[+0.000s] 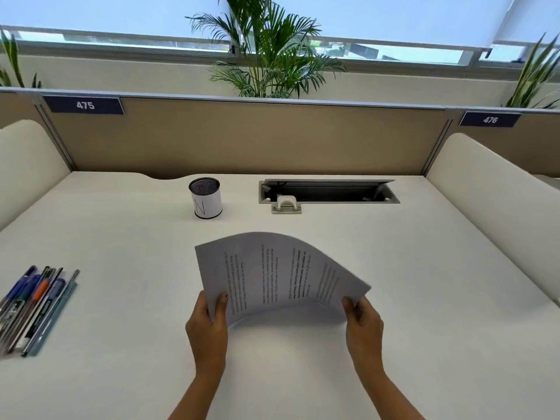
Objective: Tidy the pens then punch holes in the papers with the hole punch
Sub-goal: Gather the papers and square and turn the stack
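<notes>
Desk (121, 237): white, in a cubicle, with a tan partition (242, 137) behind it; a palm plant (269, 56) stands past that, by the window.
Papers (272, 274): printed stack held above the desk before me, bowed upward in the middle.
My left hand (207, 325): grips the near left corner, thumb on top.
My right hand (362, 322): grips the near right corner.
Pens (33, 304): side by side at the far left, well apart from the papers.
Pen cup (206, 198): black mesh, white wrap marked N, upright at the back.
Hole punch (286, 204): white, beyond the papers, just before the open cable hatch (330, 191).
</notes>
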A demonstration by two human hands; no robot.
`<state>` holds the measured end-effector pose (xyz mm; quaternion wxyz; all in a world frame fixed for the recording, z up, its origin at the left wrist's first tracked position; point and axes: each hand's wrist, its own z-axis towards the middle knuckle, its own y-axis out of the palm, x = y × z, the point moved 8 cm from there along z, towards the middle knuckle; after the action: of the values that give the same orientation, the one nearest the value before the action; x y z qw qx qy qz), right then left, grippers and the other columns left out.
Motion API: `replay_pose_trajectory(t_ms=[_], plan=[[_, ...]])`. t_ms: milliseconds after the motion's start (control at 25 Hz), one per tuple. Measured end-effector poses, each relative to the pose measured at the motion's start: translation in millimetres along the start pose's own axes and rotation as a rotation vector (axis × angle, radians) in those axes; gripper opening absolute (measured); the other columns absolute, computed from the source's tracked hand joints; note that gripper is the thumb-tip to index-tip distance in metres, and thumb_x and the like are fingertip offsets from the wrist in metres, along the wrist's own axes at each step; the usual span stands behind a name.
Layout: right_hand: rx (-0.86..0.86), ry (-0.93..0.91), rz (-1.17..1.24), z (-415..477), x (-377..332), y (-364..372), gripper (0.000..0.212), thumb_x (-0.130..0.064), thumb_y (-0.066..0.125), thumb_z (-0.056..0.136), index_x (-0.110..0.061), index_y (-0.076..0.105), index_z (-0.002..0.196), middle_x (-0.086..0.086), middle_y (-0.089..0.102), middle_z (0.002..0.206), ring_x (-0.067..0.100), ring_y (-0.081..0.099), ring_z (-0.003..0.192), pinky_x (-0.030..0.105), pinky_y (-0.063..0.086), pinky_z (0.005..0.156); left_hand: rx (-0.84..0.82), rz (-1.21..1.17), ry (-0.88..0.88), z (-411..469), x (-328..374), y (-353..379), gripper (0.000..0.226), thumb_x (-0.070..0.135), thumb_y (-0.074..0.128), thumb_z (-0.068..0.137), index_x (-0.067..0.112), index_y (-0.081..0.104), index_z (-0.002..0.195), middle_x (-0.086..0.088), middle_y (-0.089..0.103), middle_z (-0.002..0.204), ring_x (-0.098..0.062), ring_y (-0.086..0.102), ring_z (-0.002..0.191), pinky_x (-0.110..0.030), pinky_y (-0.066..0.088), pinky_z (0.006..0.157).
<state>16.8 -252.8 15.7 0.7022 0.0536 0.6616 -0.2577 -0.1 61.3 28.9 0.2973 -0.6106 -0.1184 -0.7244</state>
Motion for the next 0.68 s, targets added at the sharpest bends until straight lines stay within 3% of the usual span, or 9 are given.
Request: replay_pose_trajectory(t_ms=[80,200,400,480,560,680], plan=[[0.007,-0.019,0.018,0,-2,-1,0.013,-0.009,0.052,0.097,-0.014,0.063,0.102,-0.002,0.069,0.094,0.01,0.062,0.084,0.01,0.049,0.059,0.003,0.019,0.016,0,1,-2,0.022,0.021,0.054,0.091,0.007,0.058,0.107,-0.001,0.063,0.098,-0.023,0.062,0.084,-0.033,0.057,0.076],[0.018,-0.039,0.041,1,-6,-4,0.013,-0.01,0.052,0.097,-0.017,0.062,0.101,-0.005,0.067,0.097,0.008,0.063,0.089,0.004,0.049,0.062,0.011,0.015,0.061,2,7,-6,0.03,0.03,0.051,0.088,0.009,0.058,0.109,-0.001,0.063,0.102,-0.022,0.062,0.083,-0.031,0.054,0.08],[-0.028,0.019,0.005,-2,8,0,0.017,-0.007,0.05,0.097,-0.007,0.063,0.107,0.004,0.068,0.1,0.021,0.062,0.09,0.014,0.047,0.07,-0.042,0.015,-0.029,-2,-12,-2,0.014,0.015,0.057,0.091,0.014,0.059,0.105,0.001,0.066,0.094,-0.024,0.064,0.083,-0.005,0.049,0.064],[-0.018,0.013,-0.006,0,7,-1,0.017,-0.007,0.05,0.097,-0.007,0.063,0.108,0.005,0.068,0.102,0.023,0.062,0.091,0.023,0.052,0.078,-0.036,0.021,-0.044,-2,-15,-4,0.014,0.014,0.058,0.091,0.015,0.06,0.105,0.001,0.067,0.095,-0.026,0.064,0.084,-0.01,0.051,0.07],[-0.008,0.004,-0.006,1,6,-3,0.018,-0.007,0.05,0.097,-0.009,0.063,0.109,0.004,0.067,0.103,0.022,0.062,0.091,0.028,0.054,0.083,-0.027,0.047,-0.021,-1,-11,-5,0.019,0.014,0.057,0.091,0.009,0.06,0.109,-0.005,0.067,0.103,-0.026,0.064,0.087,-0.03,0.055,0.08],[-0.022,0.027,0.0,-3,12,-1,0.016,-0.007,0.05,0.097,-0.008,0.062,0.107,0.005,0.067,0.102,0.021,0.061,0.089,0.018,0.05,0.075,-0.041,0.044,-0.052,-4,-13,-2,0.023,0.014,0.057,0.091,0.01,0.054,0.113,-0.007,0.068,0.106,-0.027,0.064,0.085,-0.039,0.055,0.081]])
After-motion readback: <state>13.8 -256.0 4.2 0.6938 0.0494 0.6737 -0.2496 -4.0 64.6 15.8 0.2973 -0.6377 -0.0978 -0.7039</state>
